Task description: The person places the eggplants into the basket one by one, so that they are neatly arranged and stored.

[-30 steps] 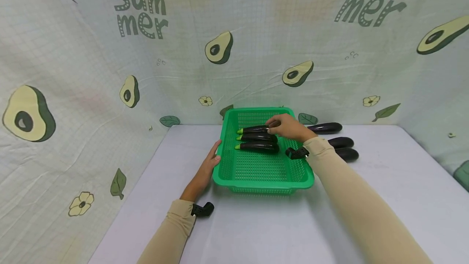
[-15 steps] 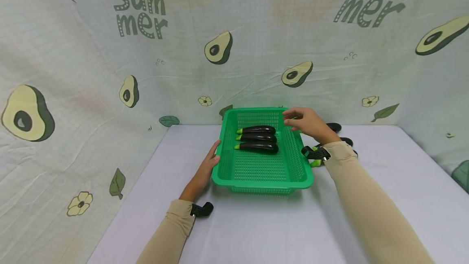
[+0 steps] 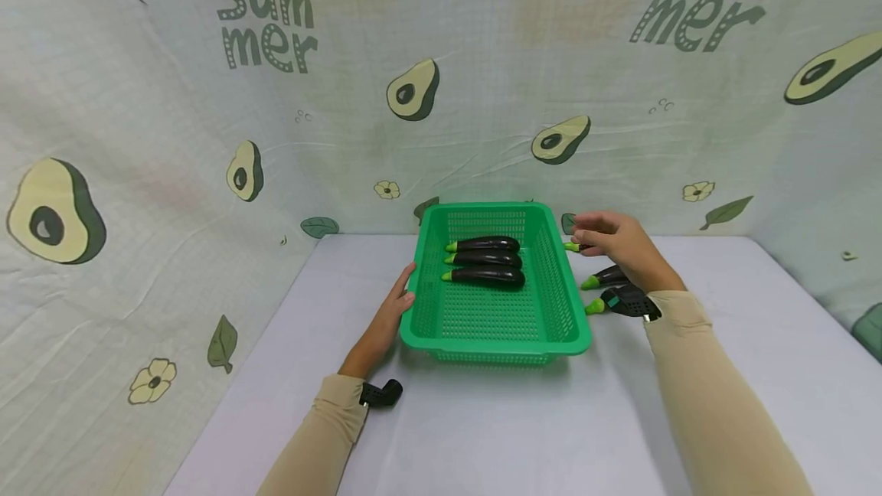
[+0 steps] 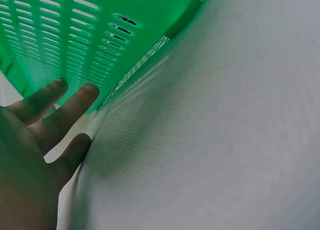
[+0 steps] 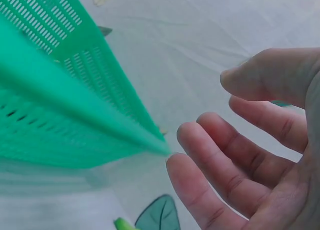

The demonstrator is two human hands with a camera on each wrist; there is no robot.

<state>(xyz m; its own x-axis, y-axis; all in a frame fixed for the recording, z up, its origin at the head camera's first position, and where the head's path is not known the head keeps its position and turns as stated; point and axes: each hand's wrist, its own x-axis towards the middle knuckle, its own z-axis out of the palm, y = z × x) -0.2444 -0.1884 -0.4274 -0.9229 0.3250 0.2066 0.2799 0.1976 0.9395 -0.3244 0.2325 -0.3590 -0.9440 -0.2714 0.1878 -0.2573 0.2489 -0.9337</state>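
Note:
A green plastic basket [image 3: 492, 350] stands on the white table with three dark eggplants [image 3: 485, 275] lying side by side in it, green stems to the left. My left hand [image 3: 386, 320] rests against the basket's left side; in the left wrist view its fingers [image 4: 75, 109] are extended along the perforated wall. Beyond the basket's right rim, my right hand [image 3: 620, 243] hovers above the farthest loose eggplant [image 3: 573, 246], which it mostly hides. In the right wrist view, the fingers [image 5: 215, 160] are loosely bent and hold nothing; a green stem tip [image 5: 121, 224] shows below.
Two more eggplants lie right of the basket, a middle eggplant [image 3: 606, 277] and a near eggplant [image 3: 596, 306], partly covered by the right wrist and its camera [image 3: 630, 301]. A printed cloth [image 3: 482, 37] hangs directly behind the table [image 3: 482, 427].
My right hand has let go of an eggplant inside the basket and moved right, past the rim, to above the loose eggplants. The left hand stays at the basket's left side.

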